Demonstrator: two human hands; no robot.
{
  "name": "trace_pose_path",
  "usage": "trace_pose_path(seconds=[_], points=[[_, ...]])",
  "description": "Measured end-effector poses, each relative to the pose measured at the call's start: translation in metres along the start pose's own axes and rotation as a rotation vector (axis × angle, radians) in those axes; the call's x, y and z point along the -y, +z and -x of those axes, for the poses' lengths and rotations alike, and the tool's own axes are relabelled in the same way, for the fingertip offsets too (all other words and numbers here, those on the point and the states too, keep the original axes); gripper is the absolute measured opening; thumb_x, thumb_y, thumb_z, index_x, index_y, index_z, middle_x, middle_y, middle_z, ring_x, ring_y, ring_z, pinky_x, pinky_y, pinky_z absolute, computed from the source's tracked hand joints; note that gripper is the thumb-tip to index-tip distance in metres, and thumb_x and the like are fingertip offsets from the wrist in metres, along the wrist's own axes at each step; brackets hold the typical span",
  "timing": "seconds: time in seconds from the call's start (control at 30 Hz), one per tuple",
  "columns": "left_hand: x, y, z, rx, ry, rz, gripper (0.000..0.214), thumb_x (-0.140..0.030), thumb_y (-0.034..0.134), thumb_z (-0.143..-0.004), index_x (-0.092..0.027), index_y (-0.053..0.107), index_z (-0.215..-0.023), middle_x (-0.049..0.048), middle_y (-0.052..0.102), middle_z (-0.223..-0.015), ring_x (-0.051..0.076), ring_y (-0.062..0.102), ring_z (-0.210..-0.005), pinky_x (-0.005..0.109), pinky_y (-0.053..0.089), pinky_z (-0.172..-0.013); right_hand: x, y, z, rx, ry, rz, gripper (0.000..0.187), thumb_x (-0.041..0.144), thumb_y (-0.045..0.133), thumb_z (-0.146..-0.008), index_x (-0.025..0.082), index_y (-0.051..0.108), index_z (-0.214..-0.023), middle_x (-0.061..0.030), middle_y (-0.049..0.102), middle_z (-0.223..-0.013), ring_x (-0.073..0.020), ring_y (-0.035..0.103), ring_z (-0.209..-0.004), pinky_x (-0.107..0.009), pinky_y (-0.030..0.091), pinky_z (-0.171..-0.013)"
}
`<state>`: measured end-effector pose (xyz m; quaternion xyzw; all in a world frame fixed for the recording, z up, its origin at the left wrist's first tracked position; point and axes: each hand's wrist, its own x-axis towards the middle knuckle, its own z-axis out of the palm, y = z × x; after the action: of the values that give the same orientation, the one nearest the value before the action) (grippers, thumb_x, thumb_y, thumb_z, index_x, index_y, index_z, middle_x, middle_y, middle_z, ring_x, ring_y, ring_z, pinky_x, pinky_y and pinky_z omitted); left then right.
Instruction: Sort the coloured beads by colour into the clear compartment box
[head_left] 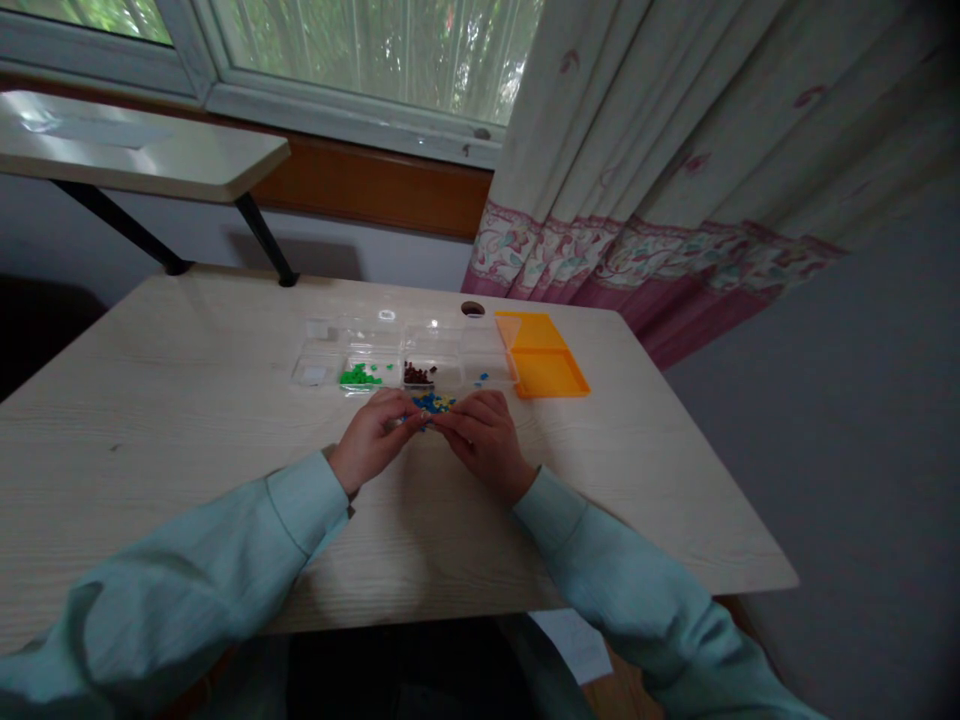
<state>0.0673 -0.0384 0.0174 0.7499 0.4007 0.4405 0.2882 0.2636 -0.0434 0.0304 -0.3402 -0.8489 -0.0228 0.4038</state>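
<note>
My left hand [380, 437] and my right hand [489, 437] meet fingertip to fingertip above the table, just in front of a small pile of blue and yellow pieces [433, 402]. Both are closed in a pinch. Something tiny and pale seems to sit between the fingertips, too small to name. Behind the hands stands a clear plastic compartment box [459, 345]. Green pieces [360, 375] fill part of one compartment, dark brown pieces [418, 374] lie in another, and a few blue pieces [481, 379] are in the right one.
An orange tray [551, 372] lies right of the box, partly under its clear edge. A round cable hole [472, 309] is near the table's back edge. At the back left a raised shelf [142, 150] stands on black legs. A curtain [600, 200] hangs behind the table.
</note>
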Motion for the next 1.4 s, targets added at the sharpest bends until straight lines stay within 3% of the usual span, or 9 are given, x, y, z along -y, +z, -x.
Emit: trace_pose_path(seconds=[0.33,0.57,0.7,1.2,1.4], points=[[0.001,-0.001,0.0,0.01,0.033,-0.055,0.028,-0.039,0.05,-0.09,-0.019,0.067,-0.08,0.0039,0.062,-0.079,0.016,0.054,-0.08,0.03,0.043,-0.075,-0.007,0.0,0.002,0.027,0.05,0.024,0.013,0.028,0.059,-0.087,0.027,0.072,-0.091,-0.0002,0.067,-0.078,-0.0149,0.055,-0.079,-0.033,0.039,-0.079],[0.006,-0.013,-0.003,0.027,0.096,-0.232,0.028,-0.038,0.046,-0.092,-0.019,0.067,-0.086,0.0047,0.063,-0.082,0.017,0.054,-0.081,0.033,0.041,-0.078,-0.062,-0.018,0.005,-0.119,0.33,0.189,0.018,0.035,0.058,-0.087,0.025,0.073,-0.088,-0.0032,0.065,-0.083,-0.0185,0.054,-0.084,-0.035,0.039,-0.079],[0.007,-0.016,-0.004,0.08,0.109,-0.306,0.028,-0.038,0.046,-0.092,-0.019,0.066,-0.089,0.0054,0.063,-0.085,0.018,0.054,-0.085,0.034,0.04,-0.081,-0.08,-0.022,0.007,-0.102,0.423,0.268,0.021,0.038,0.058,-0.087,0.024,0.073,-0.089,-0.0033,0.064,-0.083,-0.0197,0.052,-0.084,-0.034,0.037,-0.076],[0.01,-0.015,-0.004,0.075,0.116,-0.343,0.024,-0.033,0.047,-0.091,-0.018,0.066,-0.09,0.0055,0.061,-0.082,0.018,0.052,-0.082,0.033,0.039,-0.079,-0.079,-0.019,0.009,-0.03,0.456,0.301,0.025,0.037,0.051,-0.09,0.023,0.071,-0.093,-0.0053,0.062,-0.085,-0.0206,0.049,-0.084,-0.035,0.034,-0.074],[0.012,-0.014,-0.003,0.136,0.149,-0.391,0.016,-0.031,0.055,-0.087,-0.021,0.066,-0.091,0.0045,0.061,-0.085,0.019,0.052,-0.085,0.034,0.039,-0.081,-0.077,-0.018,0.008,-0.018,0.462,0.279,0.024,0.036,0.052,-0.09,0.023,0.072,-0.092,-0.0046,0.063,-0.084,-0.0201,0.05,-0.084,-0.035,0.034,-0.075]])
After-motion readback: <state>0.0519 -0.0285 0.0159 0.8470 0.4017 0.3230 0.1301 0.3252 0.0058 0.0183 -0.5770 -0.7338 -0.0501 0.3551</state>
